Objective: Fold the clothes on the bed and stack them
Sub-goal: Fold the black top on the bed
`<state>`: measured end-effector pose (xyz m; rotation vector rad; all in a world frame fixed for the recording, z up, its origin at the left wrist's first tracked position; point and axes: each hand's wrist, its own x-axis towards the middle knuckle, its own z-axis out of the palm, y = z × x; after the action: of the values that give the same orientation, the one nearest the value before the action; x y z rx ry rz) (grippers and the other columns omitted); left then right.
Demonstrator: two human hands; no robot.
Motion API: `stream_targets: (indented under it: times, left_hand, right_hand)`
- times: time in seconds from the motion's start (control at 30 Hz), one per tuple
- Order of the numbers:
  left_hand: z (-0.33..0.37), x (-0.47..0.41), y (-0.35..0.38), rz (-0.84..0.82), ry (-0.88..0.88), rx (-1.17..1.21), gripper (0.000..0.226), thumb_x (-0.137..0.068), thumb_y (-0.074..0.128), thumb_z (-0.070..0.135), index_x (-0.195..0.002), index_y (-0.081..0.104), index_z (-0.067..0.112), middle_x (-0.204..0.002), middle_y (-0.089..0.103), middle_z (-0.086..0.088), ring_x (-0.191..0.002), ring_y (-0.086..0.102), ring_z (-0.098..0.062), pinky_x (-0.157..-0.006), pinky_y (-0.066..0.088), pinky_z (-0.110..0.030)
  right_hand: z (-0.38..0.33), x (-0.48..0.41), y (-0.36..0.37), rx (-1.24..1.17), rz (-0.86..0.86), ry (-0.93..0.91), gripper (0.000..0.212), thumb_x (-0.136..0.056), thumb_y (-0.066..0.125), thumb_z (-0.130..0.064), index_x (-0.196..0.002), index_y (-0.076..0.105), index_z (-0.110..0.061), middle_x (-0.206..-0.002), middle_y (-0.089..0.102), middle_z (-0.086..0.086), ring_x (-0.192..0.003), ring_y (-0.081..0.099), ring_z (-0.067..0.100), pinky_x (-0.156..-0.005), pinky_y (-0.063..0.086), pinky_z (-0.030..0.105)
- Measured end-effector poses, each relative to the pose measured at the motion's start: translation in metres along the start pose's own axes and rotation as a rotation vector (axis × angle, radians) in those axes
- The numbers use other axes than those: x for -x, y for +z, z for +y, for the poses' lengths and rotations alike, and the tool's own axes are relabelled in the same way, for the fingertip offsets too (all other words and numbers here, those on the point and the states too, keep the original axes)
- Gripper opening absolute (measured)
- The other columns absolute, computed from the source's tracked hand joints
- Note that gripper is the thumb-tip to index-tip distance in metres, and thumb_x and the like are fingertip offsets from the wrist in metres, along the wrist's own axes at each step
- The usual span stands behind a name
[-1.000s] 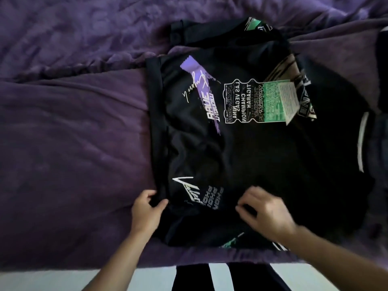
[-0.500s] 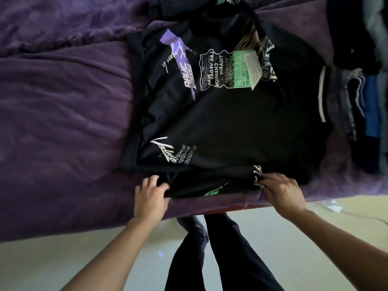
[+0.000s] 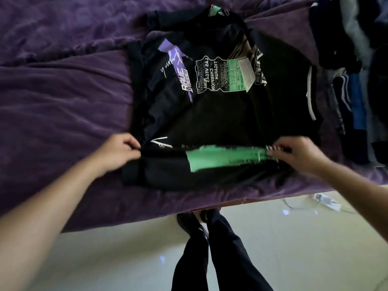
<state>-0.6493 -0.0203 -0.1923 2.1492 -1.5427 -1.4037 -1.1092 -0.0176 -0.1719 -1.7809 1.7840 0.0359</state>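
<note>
Here the black printed T-shirt (image 3: 220,114), spread on the purple bed (image 3: 63,112), is pinched along its near edge by the left hand (image 3: 119,152) and right hand (image 3: 298,154) — a lengthwise fold that probably calls for carrying that edge evenly across.

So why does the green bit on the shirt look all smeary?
Head view: motion blur smears the green print, the left hand and the right hand gripping the shirt's near edge; the white lettering farther up is sharper; the floor is brighter than the bed.

Bare blanket (image 3: 63,122) lies left of the shirt (image 3: 220,114); a clothes pile (image 3: 352,91) crowds its right.
</note>
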Motion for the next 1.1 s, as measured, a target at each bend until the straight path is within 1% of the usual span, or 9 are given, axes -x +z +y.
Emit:
stream_targets:
  times: [0.07,0.17,0.3,0.37,0.53,0.7,0.8,0.9,1.1]
  left_hand:
    - [-0.001,-0.038,-0.007,0.138,-0.092,-0.003,0.018,-0.080,0.070,0.001,-0.092,0.062,0.012,-0.074,0.062,-0.013,-0.048,0.053,0.000,-0.052,0.045,-0.014]
    - [-0.001,-0.052,0.004,0.269,-0.161,-0.451,0.037,-0.079,0.070,0.017,-0.114,0.060,0.017,-0.115,0.058,-0.018,-0.102,0.058,-0.034,-0.087,0.047,-0.040]
    - [0.007,-0.017,0.061,0.255,0.441,-0.710,0.045,-0.071,0.064,0.034,-0.110,0.064,0.013,-0.120,0.055,-0.014,-0.110,0.050,-0.037,-0.086,0.045,-0.048]
    - [0.011,0.000,0.087,0.277,0.601,-0.754,0.050,-0.067,0.063,0.039,-0.109,0.061,0.011,-0.130,0.052,-0.014,-0.124,0.045,-0.035,-0.097,0.038,-0.050]
    - [0.019,-0.008,0.117,0.159,0.731,-1.006,0.080,-0.067,0.068,0.048,-0.139,0.046,0.020,-0.151,0.034,-0.013,-0.142,0.023,-0.036,-0.113,0.015,-0.059]
    - [-0.011,-0.030,0.100,0.041,0.199,-1.306,0.086,-0.072,0.073,0.045,-0.145,0.032,0.021,-0.153,0.025,-0.006,-0.139,0.021,-0.038,-0.108,0.020,-0.058]
    - [-0.017,-0.028,0.086,0.108,0.197,-1.237,0.060,-0.073,0.075,0.032,-0.128,0.056,0.019,-0.142,0.041,-0.005,-0.127,0.035,-0.034,-0.098,0.030,-0.054]
    - [-0.014,-0.026,0.064,0.107,0.268,-1.078,0.048,-0.066,0.082,0.028,-0.111,0.069,0.016,-0.135,0.053,-0.005,-0.125,0.040,-0.032,-0.095,0.031,-0.053]
    - [0.030,-0.038,-0.010,0.106,0.309,-0.639,0.039,-0.090,0.061,0.021,-0.128,0.059,0.025,-0.144,0.046,0.010,-0.135,0.034,-0.018,-0.104,0.026,-0.039]
  right_hand:
    - [-0.003,-0.040,-0.005,0.084,0.051,0.037,0.028,-0.077,0.070,-0.054,-0.093,0.068,-0.030,-0.083,0.068,0.004,-0.082,0.064,0.029,-0.070,0.047,0.036]
    - [-0.010,-0.075,-0.003,0.195,0.081,0.073,0.054,-0.081,0.069,-0.052,-0.126,0.056,-0.027,-0.118,0.062,0.009,-0.112,0.056,0.034,-0.089,0.046,0.044]
    - [-0.013,-0.041,0.023,0.317,0.281,-0.247,0.051,-0.079,0.059,-0.043,-0.123,0.058,-0.017,-0.123,0.058,0.011,-0.111,0.052,0.037,-0.085,0.046,0.049]
    - [0.002,-0.011,0.053,0.383,0.183,-0.365,0.067,-0.067,0.062,-0.042,-0.129,0.055,-0.017,-0.136,0.052,0.011,-0.124,0.048,0.035,-0.090,0.045,0.049]
    - [0.045,-0.009,0.085,0.577,-0.003,-0.083,0.110,-0.052,0.084,-0.036,-0.147,0.035,-0.011,-0.154,0.033,0.014,-0.143,0.026,0.031,-0.104,0.031,0.055]
    - [0.065,-0.022,0.086,0.587,0.090,-0.012,0.057,-0.078,0.062,-0.024,-0.134,0.055,-0.013,-0.143,0.050,0.008,-0.133,0.045,0.029,-0.101,0.031,0.053]
    - [0.068,-0.017,0.073,0.471,0.182,-0.044,0.051,-0.079,0.036,-0.028,-0.116,0.068,-0.012,-0.126,0.065,0.008,-0.115,0.061,0.027,-0.094,0.039,0.050]
    - [0.057,-0.014,0.040,0.329,0.150,0.034,0.039,-0.086,0.046,-0.024,-0.117,0.067,-0.013,-0.118,0.068,0.011,-0.103,0.066,0.035,-0.086,0.046,0.046]
    - [0.042,-0.046,-0.045,0.099,0.131,0.096,0.018,-0.094,0.056,-0.027,-0.109,0.064,-0.020,-0.092,0.070,0.014,-0.090,0.065,0.037,-0.072,0.049,0.041]
